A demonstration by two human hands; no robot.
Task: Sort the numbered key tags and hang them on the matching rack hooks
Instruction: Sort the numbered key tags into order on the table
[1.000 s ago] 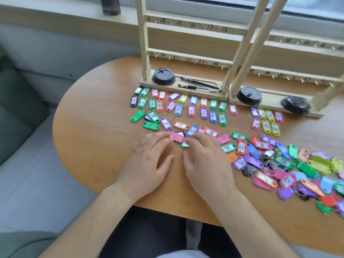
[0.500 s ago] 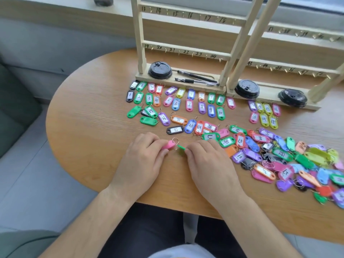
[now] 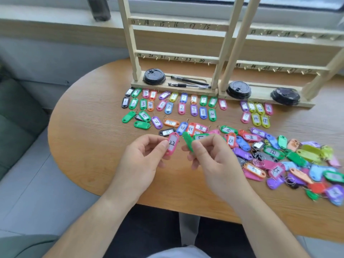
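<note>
My left hand (image 3: 141,161) pinches a pink key tag (image 3: 172,143) marked 22, lifted above the table with its label facing me. My right hand (image 3: 214,157) pinches a green key tag (image 3: 187,141), turned edge-on so its number is hidden. Behind the hands, tags numbered 1 to 10 lie in sorted rows (image 3: 175,105), and a small group in the teens (image 3: 257,112) lies further right. A loose heap of mixed coloured tags (image 3: 290,157) spreads to the right. The wooden rack (image 3: 176,57) with numbered hooks stands at the back; its hooks are bare.
Three black cup lids (image 3: 154,76) (image 3: 238,89) (image 3: 285,96) and two pens (image 3: 189,82) sit on the rack's base. The round wooden table (image 3: 83,127) ends at a curved edge on the left, with a grey sofa (image 3: 16,116) beyond. A dark bottle (image 3: 99,8) stands on the windowsill.
Both hands have lifted off the table. The pink and green tags, joined together before, are now apart, one in each hand, and the pink one is turned to show 22.
</note>
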